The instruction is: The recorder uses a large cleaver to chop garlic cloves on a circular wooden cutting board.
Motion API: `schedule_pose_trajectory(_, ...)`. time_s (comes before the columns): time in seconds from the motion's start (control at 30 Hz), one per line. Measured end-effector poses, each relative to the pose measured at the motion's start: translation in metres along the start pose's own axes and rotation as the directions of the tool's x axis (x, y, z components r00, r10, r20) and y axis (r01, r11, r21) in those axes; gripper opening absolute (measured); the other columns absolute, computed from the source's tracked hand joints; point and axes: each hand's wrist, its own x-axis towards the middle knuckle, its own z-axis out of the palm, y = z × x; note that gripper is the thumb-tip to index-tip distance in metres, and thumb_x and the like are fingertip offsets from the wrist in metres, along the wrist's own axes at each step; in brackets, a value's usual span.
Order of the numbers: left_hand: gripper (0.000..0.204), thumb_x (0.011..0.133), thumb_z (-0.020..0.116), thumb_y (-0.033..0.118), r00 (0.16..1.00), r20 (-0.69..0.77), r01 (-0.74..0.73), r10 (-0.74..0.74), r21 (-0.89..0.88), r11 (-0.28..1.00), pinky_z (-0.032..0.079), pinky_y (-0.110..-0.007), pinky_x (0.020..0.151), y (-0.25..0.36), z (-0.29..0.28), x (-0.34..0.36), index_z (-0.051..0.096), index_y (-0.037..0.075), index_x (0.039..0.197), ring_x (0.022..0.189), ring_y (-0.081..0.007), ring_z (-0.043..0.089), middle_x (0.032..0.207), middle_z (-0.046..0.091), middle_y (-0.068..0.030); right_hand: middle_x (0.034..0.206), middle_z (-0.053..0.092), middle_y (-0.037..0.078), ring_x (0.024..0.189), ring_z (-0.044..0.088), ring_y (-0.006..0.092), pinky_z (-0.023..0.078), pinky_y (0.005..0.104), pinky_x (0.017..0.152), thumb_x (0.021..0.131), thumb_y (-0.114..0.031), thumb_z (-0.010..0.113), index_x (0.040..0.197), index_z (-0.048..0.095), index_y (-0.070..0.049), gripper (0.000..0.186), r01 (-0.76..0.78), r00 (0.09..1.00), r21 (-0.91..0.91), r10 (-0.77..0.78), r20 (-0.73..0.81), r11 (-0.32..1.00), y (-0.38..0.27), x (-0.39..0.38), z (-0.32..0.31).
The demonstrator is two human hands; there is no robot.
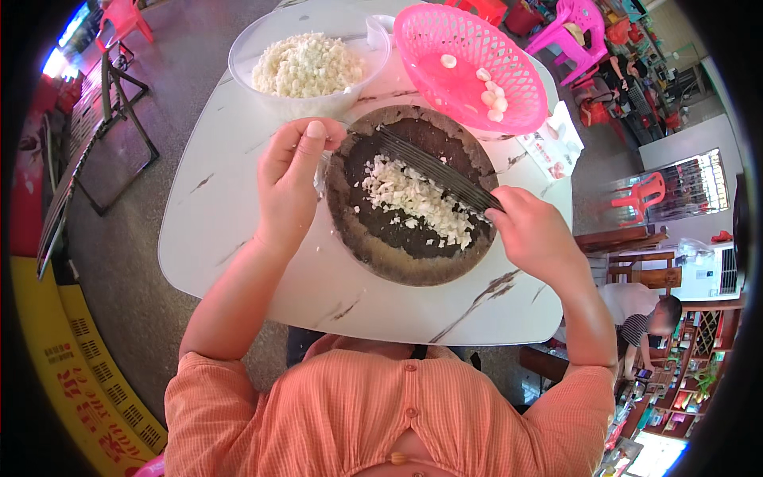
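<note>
My right hand [528, 222] grips a dark cleaver [433, 171] lying diagonally across a round, worn wooden chopping block [405, 262]. Finely chopped white pieces [421, 215] form a band beside and under the blade. My left hand [298, 171] is raised at the block's upper left, near the blade's far end, fingers pinched; what they hold is unclear. Behind the block are a clear plastic bowl [238, 60] heaped with white minced food [306, 63] and a pink perforated basket [520, 63] holding several small white peeled pieces [493, 99].
The white marbled table [207, 238] carries a white bag [556, 143] at right. A dark folding frame [111, 135] stands on the left, beside a yellow object [71, 350]. Plastic chairs [560, 40] are beyond. Another person [644, 326] bends over at the lower right.
</note>
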Motion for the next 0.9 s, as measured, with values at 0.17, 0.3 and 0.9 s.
schedule_pose_trajectory(0.17,0.026,0.105,0.051,0.020,1.000,0.001,-0.002,0.002,-0.016,1.000,0.049,-0.034,0.095,0.000,0.002,-0.001,0.063,-0.003,0.108,0.102,-0.0190,0.063,0.106,0.066,-0.0093,0.098,0.064,0.021,0.087,0.062,0.0426,0.050,0.0484,0.073,0.095,-0.014,0.058,0.110,0.054,-0.002,0.020,-0.033,0.993,0.100,0.044,-0.108,0.994,0.005,0.001,-0.001)
schedule_pose_trajectory(0.3,0.027,0.105,0.051,0.021,1.000,0.007,0.023,-0.023,-0.008,1.000,0.049,-0.034,0.094,-0.003,0.003,0.000,0.063,-0.003,0.107,0.101,-0.0184,0.063,0.105,0.066,-0.0089,0.097,0.064,0.021,0.088,0.062,0.0429,0.050,0.0491,0.074,0.095,-0.015,0.057,0.110,0.054,-0.001,0.020,-0.039,0.999,0.062,0.041,-0.033,0.997,0.009,0.004,-0.005)
schedule_pose_trajectory(0.9,0.028,0.105,0.051,0.022,1.000,0.019,0.004,-0.005,0.029,1.000,0.049,-0.033,0.093,0.000,0.006,-0.003,0.063,-0.003,0.106,0.100,-0.0176,0.062,0.103,0.066,-0.0083,0.095,0.063,0.016,0.085,0.063,0.0388,0.052,0.0470,0.071,0.093,-0.015,0.061,0.109,0.056,-0.005,0.020,-0.022,0.999,0.056,0.024,-0.032,0.998,0.001,0.003,-0.009)
